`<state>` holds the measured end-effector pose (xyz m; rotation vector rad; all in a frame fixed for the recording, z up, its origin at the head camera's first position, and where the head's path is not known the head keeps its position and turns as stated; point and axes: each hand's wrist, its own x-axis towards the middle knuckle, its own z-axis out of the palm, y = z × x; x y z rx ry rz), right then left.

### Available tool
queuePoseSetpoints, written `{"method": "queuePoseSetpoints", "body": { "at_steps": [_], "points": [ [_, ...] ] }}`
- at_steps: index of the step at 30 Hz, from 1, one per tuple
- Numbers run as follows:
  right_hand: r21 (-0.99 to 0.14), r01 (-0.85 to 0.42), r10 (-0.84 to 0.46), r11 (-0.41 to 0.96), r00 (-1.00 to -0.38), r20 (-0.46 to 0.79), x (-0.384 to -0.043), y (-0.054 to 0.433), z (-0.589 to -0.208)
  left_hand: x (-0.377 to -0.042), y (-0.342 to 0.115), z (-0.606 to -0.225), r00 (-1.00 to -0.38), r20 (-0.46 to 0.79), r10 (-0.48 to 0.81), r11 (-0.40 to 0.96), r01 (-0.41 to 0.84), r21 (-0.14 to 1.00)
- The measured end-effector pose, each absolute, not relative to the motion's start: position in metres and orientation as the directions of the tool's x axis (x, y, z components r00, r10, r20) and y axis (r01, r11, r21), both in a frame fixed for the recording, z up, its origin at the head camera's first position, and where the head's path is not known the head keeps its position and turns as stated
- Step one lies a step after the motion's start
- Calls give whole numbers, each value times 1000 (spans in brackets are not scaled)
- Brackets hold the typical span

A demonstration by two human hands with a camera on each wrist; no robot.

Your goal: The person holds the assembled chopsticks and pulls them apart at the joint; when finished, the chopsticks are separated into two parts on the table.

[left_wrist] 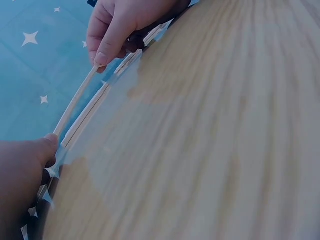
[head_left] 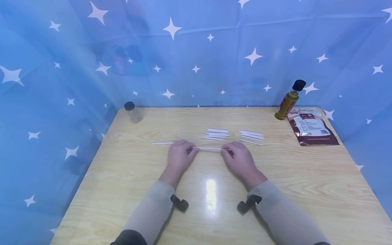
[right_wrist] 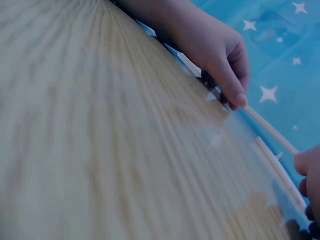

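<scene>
A thin white stick (head_left: pixel 209 148) lies level between the two hands, close over the table. In the head view my left hand (head_left: pixel 180 156) pinches its left end between thumb and fingers. The right hand (head_left: pixel 240 160) pinches the other end the same way. Both wrist views show the stick (left_wrist: pixel 75 102) stretched straight from one set of fingertips to the other. Another white stick (head_left: pixel 161 143) lies on the table just left of the left hand. Beyond the hands lie two small groups of similar sticks, one in the middle (head_left: pixel 218 130) and one to the right (head_left: pixel 251 135).
At the table's back left stands a small clear jar (head_left: pixel 134 114) with a black lid. A bottle of yellowish liquid (head_left: pixel 287 104) with a black cap stands at back right, beside a flat brown-and-white packet (head_left: pixel 313 127). Blue star-patterned cloth (head_left: pixel 211 68) borders the wooden table (head_left: pixel 306 190).
</scene>
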<state>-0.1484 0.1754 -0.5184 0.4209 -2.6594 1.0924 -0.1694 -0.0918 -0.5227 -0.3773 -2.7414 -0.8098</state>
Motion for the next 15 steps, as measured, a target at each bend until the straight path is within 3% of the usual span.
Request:
{"method": "queuePoseSetpoints", "body": {
  "at_steps": [15],
  "points": [
    [-595,-367,-157,715,-914,375,-145,206,-515,-177,-64,-523,-920,301,251,798,373,473]
  ]
}}
